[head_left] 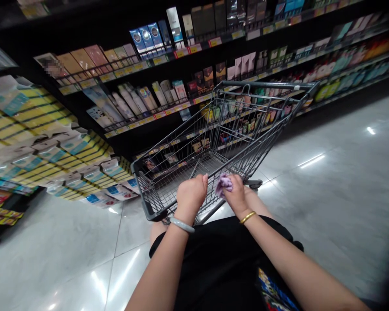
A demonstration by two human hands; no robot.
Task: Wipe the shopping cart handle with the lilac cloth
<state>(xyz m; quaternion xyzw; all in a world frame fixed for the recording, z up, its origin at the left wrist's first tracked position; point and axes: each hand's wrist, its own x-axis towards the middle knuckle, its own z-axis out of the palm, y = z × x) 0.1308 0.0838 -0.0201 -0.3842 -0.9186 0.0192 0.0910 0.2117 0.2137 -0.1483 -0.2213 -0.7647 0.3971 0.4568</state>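
A grey wire shopping cart (243,160) stands right in front of me, its basket bare down to the wire floor. My left hand (192,195) is closed at the near side rail of the cart, knuckles up, with its fingertips hidden from me. In my right hand (236,196) a crumpled purple cloth (224,185) is bunched between thumb and fingers, just outside the same side of the cart. A pale bangle (182,224) circles my left wrist, and a gold one (248,217) my right.
Beyond the cart run dark shelves (142,123) of boxed and bottled goods with price tags. Stacked yellow-striped packs (84,168) stand on the floor at left. Shiny grey tiles (337,207) extend to the right. My black-clothed lap (217,259) is close below my hands.
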